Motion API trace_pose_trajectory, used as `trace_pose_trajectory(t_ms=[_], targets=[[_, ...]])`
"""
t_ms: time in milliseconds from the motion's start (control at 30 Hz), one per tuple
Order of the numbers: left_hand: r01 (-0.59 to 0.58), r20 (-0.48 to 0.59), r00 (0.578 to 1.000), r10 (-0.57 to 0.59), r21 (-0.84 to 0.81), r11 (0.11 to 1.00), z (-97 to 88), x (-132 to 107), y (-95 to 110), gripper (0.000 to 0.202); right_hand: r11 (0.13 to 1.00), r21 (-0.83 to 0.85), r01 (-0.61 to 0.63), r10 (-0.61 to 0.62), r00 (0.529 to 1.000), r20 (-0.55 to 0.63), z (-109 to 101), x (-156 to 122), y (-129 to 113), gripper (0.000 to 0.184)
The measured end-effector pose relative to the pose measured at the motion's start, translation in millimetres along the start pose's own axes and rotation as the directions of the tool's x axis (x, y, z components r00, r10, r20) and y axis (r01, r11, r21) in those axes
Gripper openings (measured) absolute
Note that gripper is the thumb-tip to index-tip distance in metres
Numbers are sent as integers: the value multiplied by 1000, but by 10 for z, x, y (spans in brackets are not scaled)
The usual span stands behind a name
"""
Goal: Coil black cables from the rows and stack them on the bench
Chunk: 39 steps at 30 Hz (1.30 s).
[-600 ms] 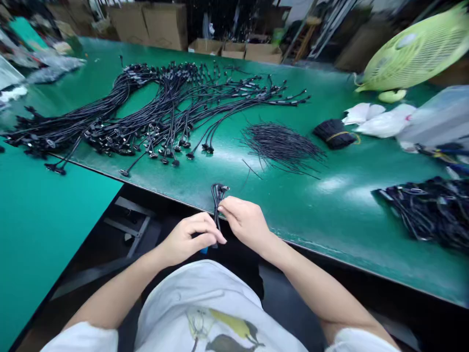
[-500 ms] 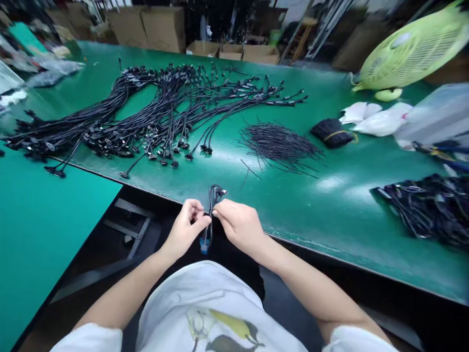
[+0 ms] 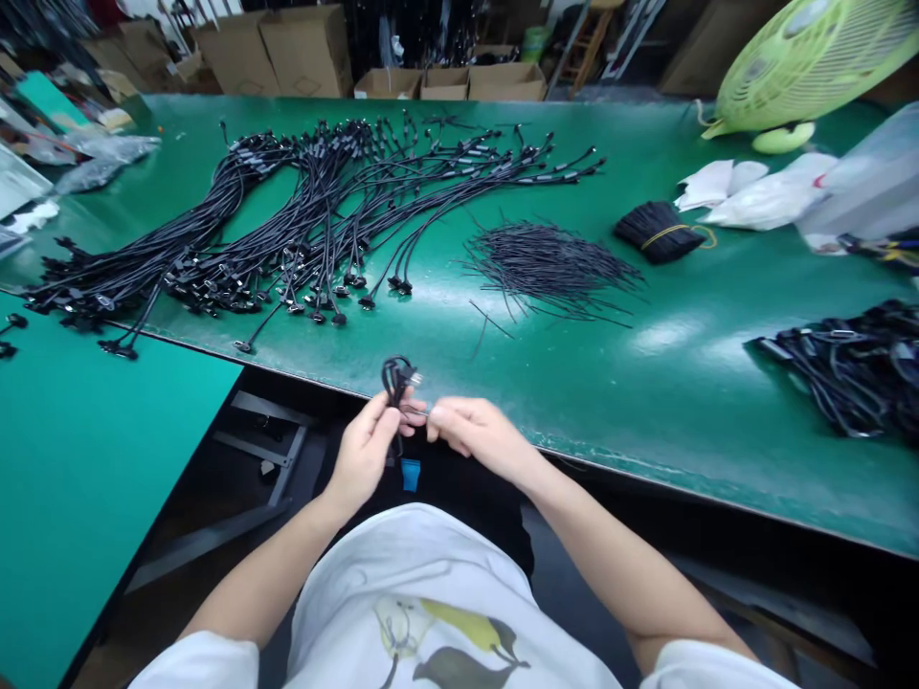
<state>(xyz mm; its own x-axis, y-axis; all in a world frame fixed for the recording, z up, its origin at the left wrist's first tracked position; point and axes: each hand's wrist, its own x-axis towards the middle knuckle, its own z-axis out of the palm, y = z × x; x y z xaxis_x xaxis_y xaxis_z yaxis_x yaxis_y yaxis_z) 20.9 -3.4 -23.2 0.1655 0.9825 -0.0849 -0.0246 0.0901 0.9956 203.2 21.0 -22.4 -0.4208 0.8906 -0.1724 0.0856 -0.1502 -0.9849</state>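
The person's left hand (image 3: 363, 450) is closed narrow around a small looped black cable (image 3: 393, 381), and its plug end stands above the fingers, too small to make out. The right hand (image 3: 481, 431) is narrow too, with its fingertips (image 3: 437, 422) near the cable, but I cannot tell if they grip it. Under the hands hangs a blue piece (image 3: 411, 475); its link to the cable is hidden. At 11 o'clock, many black cables (image 3: 323, 220) lie on the green bench mat (image 3: 574, 383); at 1 o'clock lies a heap of thin black wires (image 3: 549, 268).
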Motion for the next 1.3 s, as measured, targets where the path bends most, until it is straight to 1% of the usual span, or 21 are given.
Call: trace_pose_trajectory(t_ms=[67, 100, 133, 200, 233, 300, 367, 433, 533, 633, 767, 900, 1000, 1067, 1100, 1133, 1167, 1200, 1233, 1267, 1300], targets=[[108, 53, 994, -100, -181, 978, 6, 33, 32, 32, 977, -78, 196, -207, 962, -180, -95, -4, -63, 40], [177, 132, 980, -149, -241, 954, 28, 39, 46, 31, 955, -75, 287, -297, 934, -197, -113, -1, -100, 45], [255, 231, 954, -193, -280, 926, 61, 38, 57, 30, 933, -47, 357, -360, 919, -160, -109, 4, -136, 47], [383, 390, 886, -251, -310, 870, 147, 14, 66, 32, 913, 29, 407, -404, 912, -72, -46, 17, -197, 30], [419, 434, 861, -265, -311, 853, 191, -6, 65, 34, 914, 56, 401, -395, 913, -98, 0, 22, -216, 24], [458, 464, 838, -288, -310, 833, 271, -55, 56, 34, 924, 104, 368, -332, 907, -260, 87, 28, -229, 26], [464, 453, 836, -310, -280, 840, 331, -105, 43, 35, 926, 154, 344, -258, 877, -406, 135, 28, -213, 23], [431, 426, 846, -319, -196, 881, 379, -138, 29, 36, 922, 192, 337, -218, 859, -462, 133, 29, -186, 22], [342, 379, 876, -297, -57, 938, 439, -124, 1, 35, 903, 281, 326, -168, 868, -467, 63, 49, -163, 23], [336, 359, 887, -291, -67, 940, 481, -32, -34, 34, 836, 457, 303, -90, 898, -430, -21, 70, -158, 27], [354, 322, 899, -298, -132, 926, 521, 117, -55, 37, 676, 650, 346, -104, 919, -381, -32, -52, -81, 54], [394, 351, 851, -391, 66, 917, 631, 214, -78, 40, 742, 611, 277, -61, 935, -350, -11, -277, 130, 51], [309, 428, 832, -353, 172, 935, 724, 246, -100, 42, 787, 565, 246, 14, 909, -416, -335, -424, 241, 50], [244, 411, 867, -281, 143, 959, 714, 270, -106, 47, 841, 446, 306, 11, 815, -580, -835, -594, 239, 50], [225, 384, 886, -260, 133, 965, 679, 290, -109, 48, 889, 327, 321, -1, 716, -698, -1158, -715, 221, 48], [216, 353, 901, -253, 140, 966, 625, 317, -115, 48, 944, 180, 277, -25, 604, -797, -1512, -857, 199, 46], [217, 318, 913, -257, 158, 963, 559, 347, -124, 47, 983, 7, 183, -79, 456, -886, -1875, -1015, 177, 43], [223, 279, 923, -266, 177, 959, 488, 377, -134, 45, 987, -160, 27, -160, 297, -941, -2226, -1179, 158, 40], [231, 242, 930, -275, 195, 953, 418, 402, -144, 43, 939, -291, -181, -256, 196, -947, -2542, -1335, 143, 38], [239, 211, 936, -282, 209, 948, 356, 417, -151, 42, 831, -408, -378, -373, 165, -913, -2806, -1468, 134, 37], [244, 188, 939, -286, 217, 945, 304, 421, -152, 40, 677, -509, -532, -474, 213, -854, -3008, -1561, 130, 37]])
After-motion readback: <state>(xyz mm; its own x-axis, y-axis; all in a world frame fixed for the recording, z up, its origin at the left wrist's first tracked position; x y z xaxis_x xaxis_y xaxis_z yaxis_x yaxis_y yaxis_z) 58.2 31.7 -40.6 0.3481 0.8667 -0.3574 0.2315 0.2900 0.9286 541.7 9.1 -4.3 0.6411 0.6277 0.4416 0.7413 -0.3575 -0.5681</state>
